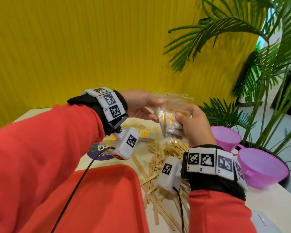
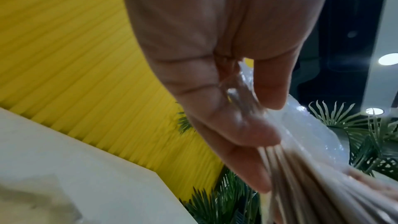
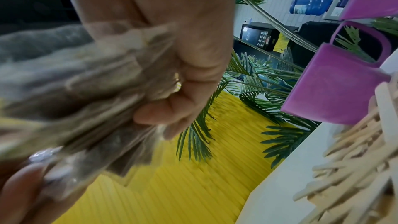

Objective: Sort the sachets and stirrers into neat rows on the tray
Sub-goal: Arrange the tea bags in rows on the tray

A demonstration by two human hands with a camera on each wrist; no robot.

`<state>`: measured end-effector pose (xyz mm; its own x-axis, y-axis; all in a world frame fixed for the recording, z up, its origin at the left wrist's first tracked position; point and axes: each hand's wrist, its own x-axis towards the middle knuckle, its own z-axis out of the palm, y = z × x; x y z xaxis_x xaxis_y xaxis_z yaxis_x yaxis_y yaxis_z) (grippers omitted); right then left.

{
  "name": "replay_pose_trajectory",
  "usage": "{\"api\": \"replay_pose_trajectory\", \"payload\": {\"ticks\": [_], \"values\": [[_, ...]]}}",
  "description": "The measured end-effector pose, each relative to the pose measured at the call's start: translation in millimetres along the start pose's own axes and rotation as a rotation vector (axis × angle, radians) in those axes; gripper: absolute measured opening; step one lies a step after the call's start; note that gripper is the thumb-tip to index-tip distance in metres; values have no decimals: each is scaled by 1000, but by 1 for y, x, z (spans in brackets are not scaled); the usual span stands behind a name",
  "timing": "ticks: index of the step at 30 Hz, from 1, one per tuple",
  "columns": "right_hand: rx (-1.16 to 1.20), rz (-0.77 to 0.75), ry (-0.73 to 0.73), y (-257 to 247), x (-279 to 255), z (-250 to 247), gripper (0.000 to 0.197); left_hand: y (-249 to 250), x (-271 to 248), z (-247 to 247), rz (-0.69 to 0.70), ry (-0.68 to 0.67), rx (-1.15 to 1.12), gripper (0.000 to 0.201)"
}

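I see my right hand (image 1: pixel 196 126) gripping a stack of sachets (image 1: pixel 170 125) above the stirrers (image 1: pixel 160 165), beside the tray (image 1: pixel 111 190). My left hand (image 1: pixel 141 105) pinches the clear bag (image 1: pixel 168 100) around them.

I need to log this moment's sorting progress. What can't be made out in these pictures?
- Tray: head view, mostly hidden by the left sleeve; any rows unseen.
- Sachets: count unclear; clear bag and both hands cover them, wrist views blurred.
- Stirrers: pile partly behind right hand and wrist camera.
- Left hand grip: blurred in left wrist view.
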<state>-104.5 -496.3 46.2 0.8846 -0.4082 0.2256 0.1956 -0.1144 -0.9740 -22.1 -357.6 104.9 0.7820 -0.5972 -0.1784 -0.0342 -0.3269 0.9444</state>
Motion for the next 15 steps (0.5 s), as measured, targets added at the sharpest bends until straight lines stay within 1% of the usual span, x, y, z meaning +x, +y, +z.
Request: {"api": "replay_pose_trajectory", "payload": {"ticks": [1, 3, 6, 8, 10, 11, 13, 14, 15], "values": [[-71, -30, -3, 1, 1, -1, 16, 0, 0, -2, -12, 8, 30, 14], [-168, -94, -41, 0, 2, -3, 16, 0, -2, -6, -44, -32, 102, 4], [-206, -93, -127, -1, 1, -1, 17, 2, -6, -11, -67, -111, 153, 16], [-198, -68, -135, -1, -1, 2, 20, 3, -6, -12, -64, -130, 163, 24], [-143, -32, -123, -1, -1, 3, 21, 1, -6, -12, -37, -131, 140, 36], [-109, -14, -112, -2, -1, 2, 19, 0, -6, -12, -24, -130, 112, 36], [-86, 9, -49, -1, 1, -1, 14, -5, -3, -12, -33, -100, 48, 19], [-83, 21, 0, 0, 2, -3, 17, -9, 0, -12, -60, -66, 38, 25], [-62, 32, 45, 1, 3, -5, 23, -15, 5, -13, -100, -24, 50, 42]]}}
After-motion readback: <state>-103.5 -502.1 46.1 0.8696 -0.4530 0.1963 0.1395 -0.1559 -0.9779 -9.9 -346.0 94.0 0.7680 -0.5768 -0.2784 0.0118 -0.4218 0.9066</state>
